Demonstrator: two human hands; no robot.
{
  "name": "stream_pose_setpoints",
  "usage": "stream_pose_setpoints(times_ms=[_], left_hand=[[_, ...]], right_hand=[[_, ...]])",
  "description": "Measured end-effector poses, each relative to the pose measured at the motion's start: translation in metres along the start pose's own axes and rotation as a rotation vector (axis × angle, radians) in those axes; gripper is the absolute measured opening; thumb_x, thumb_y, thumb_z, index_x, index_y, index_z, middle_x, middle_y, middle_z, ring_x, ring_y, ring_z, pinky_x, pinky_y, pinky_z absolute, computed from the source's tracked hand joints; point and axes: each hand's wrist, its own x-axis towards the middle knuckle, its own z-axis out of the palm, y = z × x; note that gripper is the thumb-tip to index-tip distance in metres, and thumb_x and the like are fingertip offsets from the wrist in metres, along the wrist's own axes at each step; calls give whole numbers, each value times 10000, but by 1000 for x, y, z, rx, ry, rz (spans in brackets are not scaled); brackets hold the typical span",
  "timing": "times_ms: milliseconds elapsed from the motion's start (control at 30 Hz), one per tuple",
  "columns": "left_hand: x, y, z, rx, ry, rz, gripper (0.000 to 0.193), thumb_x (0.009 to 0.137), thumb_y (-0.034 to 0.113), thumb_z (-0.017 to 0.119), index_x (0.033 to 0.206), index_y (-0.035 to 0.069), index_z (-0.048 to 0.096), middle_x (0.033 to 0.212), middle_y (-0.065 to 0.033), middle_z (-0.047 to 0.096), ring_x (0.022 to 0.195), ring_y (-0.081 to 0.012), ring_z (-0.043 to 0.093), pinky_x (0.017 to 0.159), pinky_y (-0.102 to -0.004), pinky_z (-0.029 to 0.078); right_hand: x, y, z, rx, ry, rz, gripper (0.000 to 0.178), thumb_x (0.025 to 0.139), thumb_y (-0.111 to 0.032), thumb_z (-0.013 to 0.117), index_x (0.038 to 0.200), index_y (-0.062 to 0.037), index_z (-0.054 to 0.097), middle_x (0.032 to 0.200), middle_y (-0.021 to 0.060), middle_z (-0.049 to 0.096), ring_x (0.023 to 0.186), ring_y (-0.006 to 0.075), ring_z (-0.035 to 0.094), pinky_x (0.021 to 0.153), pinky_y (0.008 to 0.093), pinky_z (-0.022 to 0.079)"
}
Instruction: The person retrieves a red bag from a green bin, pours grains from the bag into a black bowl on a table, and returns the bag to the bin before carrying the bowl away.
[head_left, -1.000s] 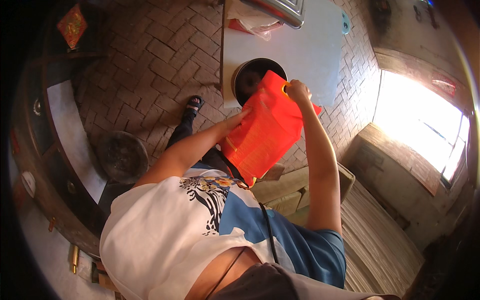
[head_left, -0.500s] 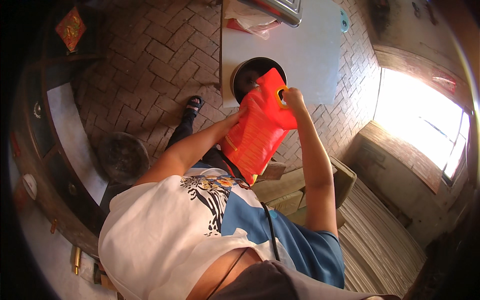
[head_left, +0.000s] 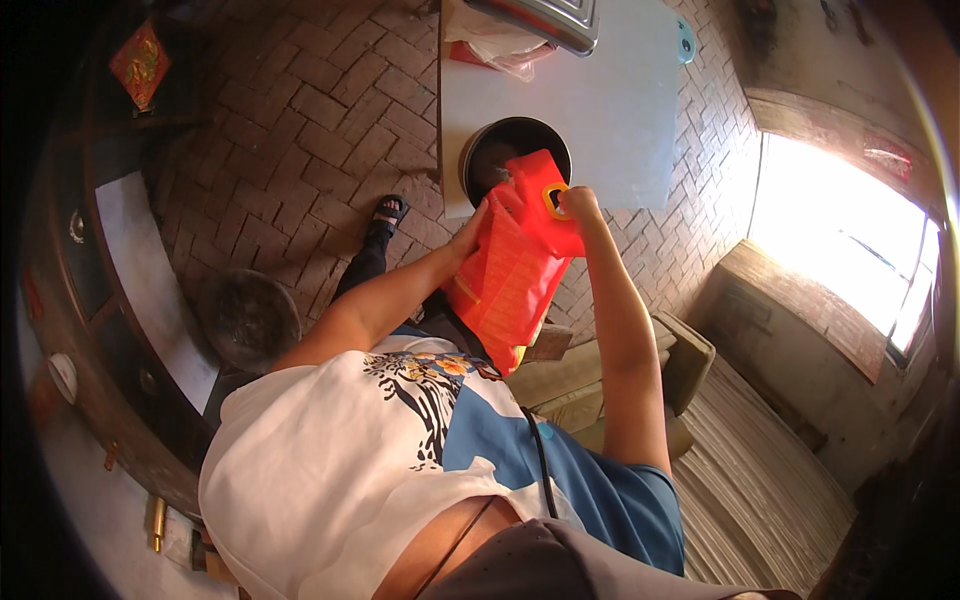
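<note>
A large red bag [head_left: 510, 295] with a yellow-rimmed handle hole leans over a dark round pot [head_left: 545, 130] at the near edge of the table. My right hand [head_left: 580, 204] is closed at the handle hole, gripping the bag's upper right part. On the bag's left side, my left hand [head_left: 470, 236] supports it close to the pot's rim, its fingers mostly hidden behind the bag. The bag's top end reaches over the pot's opening. Something pale shows by that end, too small to make out. The bag's lower end hangs close to my shirt.
The pale table [head_left: 625, 120] bears a metal tray [head_left: 560, 18] and a white plastic bag [head_left: 490, 40] at its far side. A dark round basin [head_left: 248, 318] stands on the brick floor to my left. A cushioned seat [head_left: 575, 390] and a wooden block [head_left: 549, 342] are near my right.
The red bag's top end has dropped lower over the pot and shifted slightly left. My right hand has moved a little left and down with it; my left hand still holds its side.
</note>
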Motion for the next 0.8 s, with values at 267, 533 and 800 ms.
stream_pose_setpoints(times_ms=[267, 533, 800], left_hand=[[16, -7, -17, -59, 4, -83, 454, 883, 367, 585, 1217, 63, 537, 1163, -91, 618, 1003, -222, 624, 904, -386, 488], [9, -16, 4, 44, 126, -27, 423, 899, 356, 560, 1211, 69, 550, 1168, -81, 619, 1003, -223, 624, 907, -376, 484], [-1, -38, 81, 12, 30, 139, 447, 920, 404, 499, 1221, 76, 541, 1151, -72, 625, 994, -204, 626, 896, -352, 486]], right_hand=[[-28, -13, -25, 499, -56, 133, 126, 690, -129, 601, 688, -5, 623, 637, 123, 592, 596, 214, 585, 486, 356, 402], [-51, -42, -53, 804, -42, 242, 121, 615, -31, 605, 546, 0, 510, 510, 47, 421, 471, 166, 403, 429, 360, 262], [2, 33, -36, 314, 17, -94, 68, 660, -97, 610, 644, -31, 607, 616, 92, 583, 553, 212, 557, 481, 359, 391]])
